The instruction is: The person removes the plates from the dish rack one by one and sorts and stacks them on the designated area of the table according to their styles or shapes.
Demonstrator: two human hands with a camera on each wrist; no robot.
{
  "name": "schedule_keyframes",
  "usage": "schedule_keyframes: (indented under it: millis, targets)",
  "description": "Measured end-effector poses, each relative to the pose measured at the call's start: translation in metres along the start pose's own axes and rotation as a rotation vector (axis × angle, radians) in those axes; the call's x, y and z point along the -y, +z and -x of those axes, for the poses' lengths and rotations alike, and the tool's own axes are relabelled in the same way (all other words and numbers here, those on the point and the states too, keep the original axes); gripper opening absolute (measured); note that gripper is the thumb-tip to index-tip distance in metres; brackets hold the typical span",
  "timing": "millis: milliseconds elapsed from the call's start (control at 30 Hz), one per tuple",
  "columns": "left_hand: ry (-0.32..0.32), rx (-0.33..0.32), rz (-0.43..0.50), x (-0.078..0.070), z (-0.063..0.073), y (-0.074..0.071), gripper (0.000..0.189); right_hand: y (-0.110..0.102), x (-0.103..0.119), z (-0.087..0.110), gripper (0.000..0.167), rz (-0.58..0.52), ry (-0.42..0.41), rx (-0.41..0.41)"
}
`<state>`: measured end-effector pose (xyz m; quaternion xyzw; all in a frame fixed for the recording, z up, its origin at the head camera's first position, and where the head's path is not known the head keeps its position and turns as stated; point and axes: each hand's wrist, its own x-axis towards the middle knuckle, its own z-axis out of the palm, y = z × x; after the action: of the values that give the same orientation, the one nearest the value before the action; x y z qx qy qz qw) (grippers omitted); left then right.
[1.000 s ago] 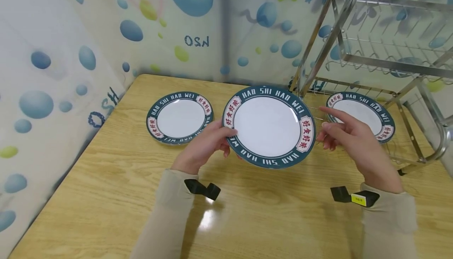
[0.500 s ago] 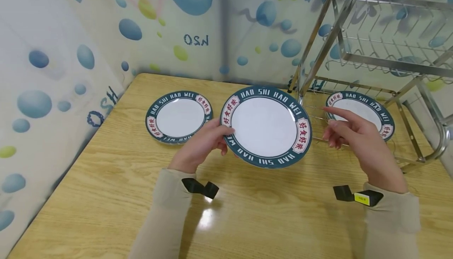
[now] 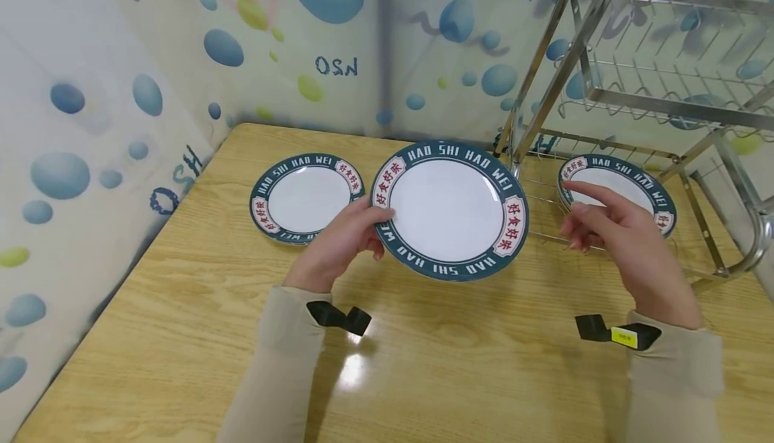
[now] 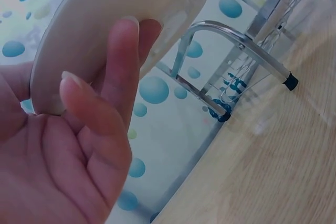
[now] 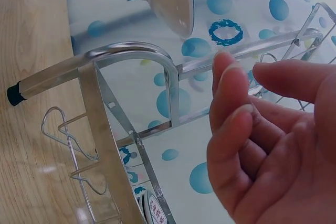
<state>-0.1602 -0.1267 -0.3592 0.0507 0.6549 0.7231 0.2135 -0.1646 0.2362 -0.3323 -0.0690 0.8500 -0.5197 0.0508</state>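
One plate, face up and tilted toward the person, is gripped by the left hand; right hand loose, empty.

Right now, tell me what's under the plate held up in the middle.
Under the raised plate the left hand's fingers support its pale underside, thumb on the rim. Below is the wooden table. The stretch of table directly beneath is covered by the plate.

Three plates, one metal rack, one wooden table, two hands.
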Motion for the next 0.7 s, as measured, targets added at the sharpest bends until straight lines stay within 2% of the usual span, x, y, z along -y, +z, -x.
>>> schedule_keyframes:
  millis: [300, 700]
  targets:
    - [-0.014, -0.014, 0.005, 0.001, -0.002, -0.001, 0.035, -0.001, -0.013, -0.005, 0.049, -0.085, 0.035, 0.003]
    - [0.016, 0.001, -0.026, 0.000, -0.004, -0.005, 0.033, 0.004, -0.033, -0.017, 0.054, -0.083, 0.103, -0.023]
